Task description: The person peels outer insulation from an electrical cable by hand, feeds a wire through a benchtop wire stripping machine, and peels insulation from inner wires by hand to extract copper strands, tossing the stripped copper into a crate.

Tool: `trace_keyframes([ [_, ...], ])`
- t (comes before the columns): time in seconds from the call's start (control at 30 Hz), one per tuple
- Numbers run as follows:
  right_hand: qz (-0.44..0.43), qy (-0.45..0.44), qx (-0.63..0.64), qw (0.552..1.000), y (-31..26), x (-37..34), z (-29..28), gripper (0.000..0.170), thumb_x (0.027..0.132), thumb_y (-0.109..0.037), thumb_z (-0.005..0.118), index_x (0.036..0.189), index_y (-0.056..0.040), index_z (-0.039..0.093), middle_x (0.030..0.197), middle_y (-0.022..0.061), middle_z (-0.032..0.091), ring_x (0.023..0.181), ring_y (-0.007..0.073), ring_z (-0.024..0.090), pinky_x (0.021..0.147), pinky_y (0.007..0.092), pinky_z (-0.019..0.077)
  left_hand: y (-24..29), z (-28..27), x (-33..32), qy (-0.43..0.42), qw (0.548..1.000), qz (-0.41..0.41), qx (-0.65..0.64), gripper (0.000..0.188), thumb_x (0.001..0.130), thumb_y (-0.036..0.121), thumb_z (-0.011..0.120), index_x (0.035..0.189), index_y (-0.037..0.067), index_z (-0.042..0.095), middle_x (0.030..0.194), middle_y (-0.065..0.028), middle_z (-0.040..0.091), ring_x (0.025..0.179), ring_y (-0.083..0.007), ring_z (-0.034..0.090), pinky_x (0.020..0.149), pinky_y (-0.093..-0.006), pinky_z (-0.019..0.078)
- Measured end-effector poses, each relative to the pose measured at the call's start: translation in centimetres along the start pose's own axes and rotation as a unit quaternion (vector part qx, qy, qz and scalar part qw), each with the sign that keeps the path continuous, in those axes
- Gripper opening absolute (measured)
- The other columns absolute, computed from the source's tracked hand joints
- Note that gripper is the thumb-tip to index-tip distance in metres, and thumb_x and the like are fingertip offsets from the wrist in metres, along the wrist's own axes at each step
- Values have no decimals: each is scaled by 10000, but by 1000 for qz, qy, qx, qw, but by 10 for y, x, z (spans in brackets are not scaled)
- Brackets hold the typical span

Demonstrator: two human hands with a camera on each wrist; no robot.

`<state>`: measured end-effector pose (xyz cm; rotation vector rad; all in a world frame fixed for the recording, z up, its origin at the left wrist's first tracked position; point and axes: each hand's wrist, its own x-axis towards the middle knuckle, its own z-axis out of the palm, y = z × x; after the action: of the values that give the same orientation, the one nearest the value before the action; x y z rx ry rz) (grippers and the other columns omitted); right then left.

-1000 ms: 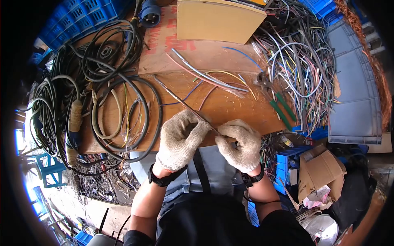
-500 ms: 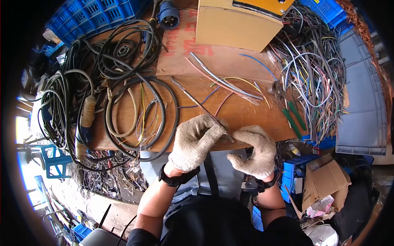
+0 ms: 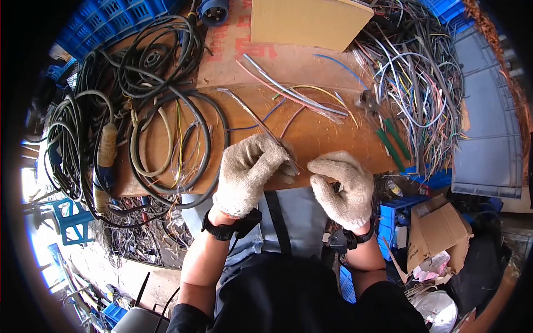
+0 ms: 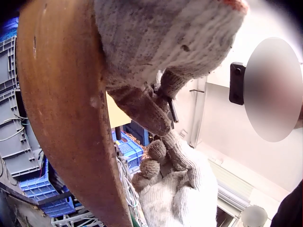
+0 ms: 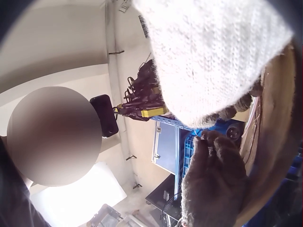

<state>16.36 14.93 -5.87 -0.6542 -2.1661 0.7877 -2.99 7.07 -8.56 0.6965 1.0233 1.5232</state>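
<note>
At the near edge of the wooden table [image 3: 327, 141]: gloved left hand [image 3: 247, 172] pinches a thin dark cable [image 3: 253, 115] near one end; the rest reaches away over the wood. Gloved right hand [image 3: 345, 188] just beside, fingers loosely bent, nothing seen held. Right thumb sits closer to forefinger than half a second ago.

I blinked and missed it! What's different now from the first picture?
The hands moved apart: the right hand went to the right, leaving a wider gap from the left hand. I can't tell whether it touched the thin cable before; now it's clear of it. The left hand still grips that cable. The green-handled pliers and loose wires stayed put.
</note>
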Motion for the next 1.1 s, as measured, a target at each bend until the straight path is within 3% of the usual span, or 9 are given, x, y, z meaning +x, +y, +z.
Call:
trace_keyframes([
  [0.4,-46,-32,-23,998,-1,9,3,220,794,-23,758,1000,-90,716,924,84,703,798,286,683,697,375,551,-2,-4,1,-38,999,12,-4,191,1016,135,605,1038,-49,651,879,-97,721,784,-135,696,714,-263,576],
  [0.6,13,-82,51,995,-1,11,-3,185,825,-58,757,1003,-68,709,913,106,695,812,289,686,710,378,547,2,-3,1,-55,998,-4,19,184,1021,136,602,1046,-42,644,883,-84,716,789,-115,681,724,-248,559],
  [0.9,23,-47,13,999,-8,12,-2,181,786,-27,769,959,-16,714,923,128,708,848,264,694,740,353,540,3,1,1,-50,998,-1,50,178,1017,136,614,1033,-38,651,897,-68,708,801,-96,663,726,-245,545],
  [0.97,13,-27,12,999,-2,11,1,126,826,-54,761,942,-51,713,870,93,706,790,263,696,708,366,551,5,3,0,-46,998,-10,46,179,1017,139,616,1029,-36,653,897,-65,708,800,-95,663,727,-244,547],
  [1.1,45,11,40,998,-4,8,0,101,833,-4,729,930,-27,710,870,98,711,777,246,692,706,344,541,10,5,-1,-44,997,-26,53,185,1015,149,621,1013,-33,660,893,-56,709,802,-87,664,731,-239,549],
])
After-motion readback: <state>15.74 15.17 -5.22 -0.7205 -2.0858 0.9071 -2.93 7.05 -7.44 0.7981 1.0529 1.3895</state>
